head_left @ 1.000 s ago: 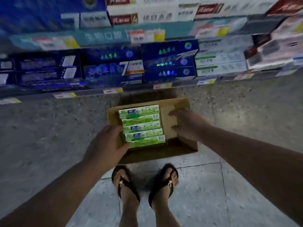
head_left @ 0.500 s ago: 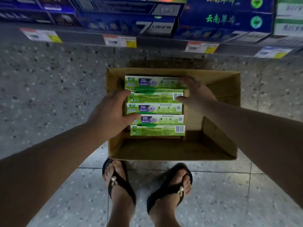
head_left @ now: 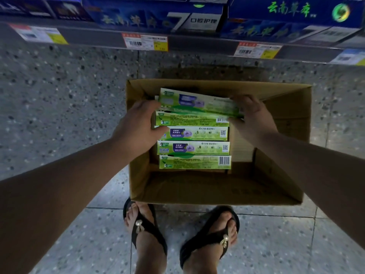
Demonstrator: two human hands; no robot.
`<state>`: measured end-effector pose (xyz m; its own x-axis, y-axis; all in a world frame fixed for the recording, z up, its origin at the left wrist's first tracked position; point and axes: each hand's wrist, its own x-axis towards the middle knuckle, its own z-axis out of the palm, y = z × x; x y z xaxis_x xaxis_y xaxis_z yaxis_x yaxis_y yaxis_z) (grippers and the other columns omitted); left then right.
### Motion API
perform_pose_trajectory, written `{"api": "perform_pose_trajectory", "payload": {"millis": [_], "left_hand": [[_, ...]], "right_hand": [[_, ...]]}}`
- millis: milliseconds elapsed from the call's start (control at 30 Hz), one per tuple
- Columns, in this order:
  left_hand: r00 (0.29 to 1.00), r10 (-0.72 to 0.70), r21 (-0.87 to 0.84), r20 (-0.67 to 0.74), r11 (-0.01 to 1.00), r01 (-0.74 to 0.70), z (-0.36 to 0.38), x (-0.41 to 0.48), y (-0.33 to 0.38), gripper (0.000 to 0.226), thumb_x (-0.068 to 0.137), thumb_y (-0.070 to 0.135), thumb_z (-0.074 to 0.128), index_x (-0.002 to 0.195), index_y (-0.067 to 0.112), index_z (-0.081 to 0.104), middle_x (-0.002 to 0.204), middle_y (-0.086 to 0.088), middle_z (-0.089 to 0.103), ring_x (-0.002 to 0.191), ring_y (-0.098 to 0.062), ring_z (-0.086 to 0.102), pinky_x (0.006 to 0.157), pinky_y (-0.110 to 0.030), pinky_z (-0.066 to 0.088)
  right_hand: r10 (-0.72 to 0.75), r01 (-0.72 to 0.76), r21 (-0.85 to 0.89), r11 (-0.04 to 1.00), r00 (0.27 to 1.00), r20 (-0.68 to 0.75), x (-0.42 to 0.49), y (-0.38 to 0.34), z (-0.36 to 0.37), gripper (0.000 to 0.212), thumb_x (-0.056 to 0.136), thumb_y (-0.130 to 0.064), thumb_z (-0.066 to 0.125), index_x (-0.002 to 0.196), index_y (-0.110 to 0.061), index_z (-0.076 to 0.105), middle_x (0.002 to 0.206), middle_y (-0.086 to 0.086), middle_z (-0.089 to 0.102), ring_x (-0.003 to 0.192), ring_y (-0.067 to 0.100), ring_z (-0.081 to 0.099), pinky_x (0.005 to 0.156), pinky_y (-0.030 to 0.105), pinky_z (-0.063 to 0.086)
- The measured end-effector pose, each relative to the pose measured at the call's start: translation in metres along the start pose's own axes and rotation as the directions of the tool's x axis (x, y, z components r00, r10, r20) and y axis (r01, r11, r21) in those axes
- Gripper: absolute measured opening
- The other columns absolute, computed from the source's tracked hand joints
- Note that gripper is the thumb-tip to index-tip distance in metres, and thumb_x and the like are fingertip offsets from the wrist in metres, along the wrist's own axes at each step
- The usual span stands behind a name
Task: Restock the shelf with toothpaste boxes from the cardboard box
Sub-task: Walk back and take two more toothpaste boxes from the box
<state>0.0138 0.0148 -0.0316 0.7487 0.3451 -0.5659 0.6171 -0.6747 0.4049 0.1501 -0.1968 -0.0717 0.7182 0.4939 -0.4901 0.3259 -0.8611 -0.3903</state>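
An open cardboard box (head_left: 282, 155) stands on the floor under the shelf. Several green toothpaste boxes lie in a row inside it, along its left half. The farthest toothpaste box (head_left: 197, 103) is tilted up out of the row. My left hand (head_left: 138, 127) grips its left end and my right hand (head_left: 252, 115) grips its right end. Beneath it the other green boxes (head_left: 193, 147) lie flat, side by side.
The lowest shelf edge (head_left: 197, 44) with price tags runs across the top, with blue toothpaste boxes (head_left: 154, 16) on it. My feet in black sandals (head_left: 146, 232) stand just before the cardboard box on the speckled floor.
The view has come closer to the cardboard box. Both hands have closed on the ends of the farthest green box, and it has tilted up from the row.
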Motion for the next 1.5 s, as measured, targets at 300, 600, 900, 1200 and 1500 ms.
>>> {"api": "perform_pose_trajectory", "payload": {"millis": [300,600,900,1200,1500], "left_hand": [[0.993,-0.02,0.219,0.115,0.976,-0.006,0.03,0.056,0.008,0.067,0.082,0.028,0.064,0.139,0.015,0.032,0.147,-0.01,0.032,0.135,-0.031,0.03,0.108,-0.047,0.033],[0.99,-0.061,0.431,0.129,0.902,-0.001,0.052,0.074,-0.003,0.068,0.075,0.039,0.069,0.133,0.018,0.041,0.136,-0.013,0.036,0.128,-0.033,0.031,0.104,-0.044,0.03],[1.0,0.0,0.196,0.023,0.981,-0.004,0.041,0.06,-0.001,0.054,0.077,0.024,0.069,0.125,0.016,0.047,0.128,-0.014,0.05,0.118,-0.034,0.047,0.092,-0.043,0.042],[0.995,0.024,-0.143,-0.101,0.989,-0.038,-0.044,-0.043,0.017,0.053,0.067,0.021,0.076,0.117,0.016,0.058,0.109,-0.015,0.063,0.095,-0.034,0.061,0.078,-0.045,0.054],[0.987,-0.068,-0.328,-0.144,0.945,0.017,-0.193,-0.187,0.069,0.058,0.053,0.034,0.065,0.107,0.014,0.062,0.094,-0.003,0.06,0.084,-0.026,0.06,0.07,-0.036,0.05]], "right_hand": [[0.107,-0.104,0.032,0.994,0.99,-0.096,-0.072,0.053,-0.037,0.051,0.08,-0.016,0.066,0.126,-0.006,0.047,0.123,0.018,0.052,0.106,0.034,0.053,0.074,0.028,0.037],[0.154,-0.136,0.122,0.983,0.977,-0.145,-0.073,0.063,-0.018,0.052,0.08,-0.016,0.066,0.127,-0.008,0.047,0.124,0.016,0.051,0.108,0.029,0.051,0.077,0.026,0.035],[0.086,-0.066,0.114,0.991,0.979,-0.185,-0.064,0.045,-0.03,0.053,0.079,-0.021,0.065,0.127,-0.007,0.046,0.123,0.015,0.051,0.108,0.03,0.052,0.083,0.037,0.045],[0.008,0.02,0.149,0.989,0.982,-0.187,-0.096,-0.022,-0.132,0.046,0.077,-0.018,0.068,0.12,-0.011,0.052,0.113,0.013,0.055,0.096,0.028,0.056,0.077,0.034,0.045],[-0.223,0.247,0.149,0.958,0.961,-0.161,-0.17,-0.135,-0.275,0.047,0.078,-0.021,0.067,0.12,-0.008,0.052,0.105,-0.004,0.047,0.089,0.014,0.052,0.071,0.01,0.039]]}}
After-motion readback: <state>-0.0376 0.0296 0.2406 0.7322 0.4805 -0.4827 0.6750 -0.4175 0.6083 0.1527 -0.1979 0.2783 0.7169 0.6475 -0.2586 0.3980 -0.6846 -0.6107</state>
